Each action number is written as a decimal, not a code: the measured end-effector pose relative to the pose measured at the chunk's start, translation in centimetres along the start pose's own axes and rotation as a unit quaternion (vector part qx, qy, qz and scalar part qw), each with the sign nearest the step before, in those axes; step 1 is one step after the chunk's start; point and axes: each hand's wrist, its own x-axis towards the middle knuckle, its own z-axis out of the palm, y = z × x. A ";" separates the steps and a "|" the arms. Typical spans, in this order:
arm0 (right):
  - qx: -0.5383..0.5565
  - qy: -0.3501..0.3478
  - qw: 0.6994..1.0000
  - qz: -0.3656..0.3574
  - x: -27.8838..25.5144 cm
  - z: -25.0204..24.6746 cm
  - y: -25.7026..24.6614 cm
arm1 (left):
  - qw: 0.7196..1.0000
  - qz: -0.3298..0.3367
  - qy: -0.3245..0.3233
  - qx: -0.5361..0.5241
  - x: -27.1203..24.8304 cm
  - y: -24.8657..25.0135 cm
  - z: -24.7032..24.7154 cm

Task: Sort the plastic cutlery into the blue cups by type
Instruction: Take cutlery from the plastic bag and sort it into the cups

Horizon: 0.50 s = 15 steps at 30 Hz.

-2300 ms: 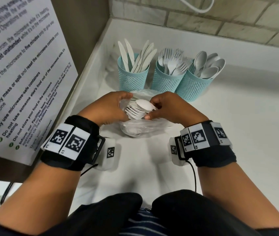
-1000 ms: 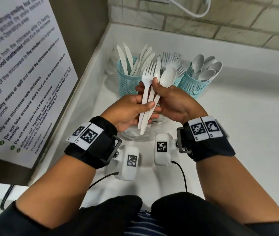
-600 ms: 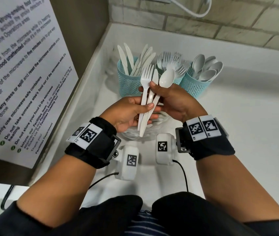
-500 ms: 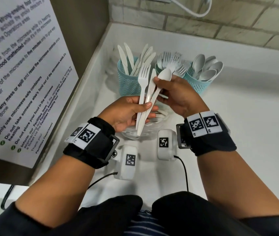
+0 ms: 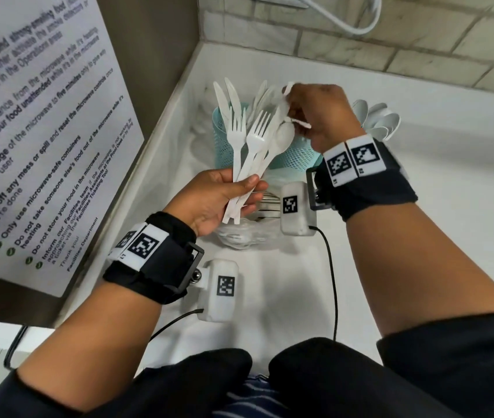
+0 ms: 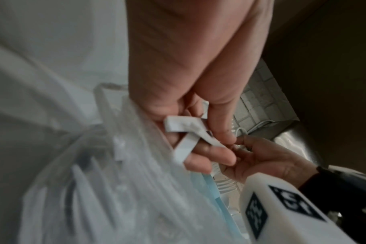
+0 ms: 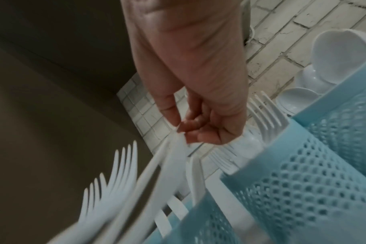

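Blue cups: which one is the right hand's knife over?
The leftmost blue cup, holding knives; the right hand pinches its knife just above it.

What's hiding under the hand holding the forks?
Under the left hand lies a clear plastic bag on the white counter. More white cutlery shows through it, but the hand and the crinkled plastic hide how many pieces and which kinds.

Open white counter (image 5: 438, 182) is left to the right of the blue cups (image 5: 294, 155). Passage on the left is closed by the notice panel (image 5: 43, 131), behind by the brick wall (image 5: 360, 52), and nearer by the plastic bag (image 5: 248, 233).
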 end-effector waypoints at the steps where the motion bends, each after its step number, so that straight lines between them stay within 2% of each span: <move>1: 0.027 0.024 0.999 -0.010 0.4 -0.1 -0.3 | 1.000 -0.004 0.006 -0.002 0.0 -0.1 0.0; 5: 0.134 0.140 0.978 -0.079 1.9 -0.8 -1.3 | 0.999 0.003 0.035 -0.015 0.0 -0.3 -0.1; 9: 0.098 0.210 0.963 -0.134 2.3 -0.3 -1.0 | 0.998 0.015 0.058 -0.018 0.0 -0.5 -0.3; 12: -0.005 0.181 0.966 -0.184 2.2 0.7 0.1 | 0.997 0.022 0.072 -0.025 0.0 -0.5 -0.5; 14: -0.123 0.116 0.962 -0.216 1.6 1.4 1.0 | 0.996 0.025 0.075 -0.029 0.0 -0.5 -0.6; 15: -0.190 0.088 0.949 -0.235 1.3 1.8 1.5 | 0.996 0.026 0.075 -0.031 0.0 -0.5 -0.5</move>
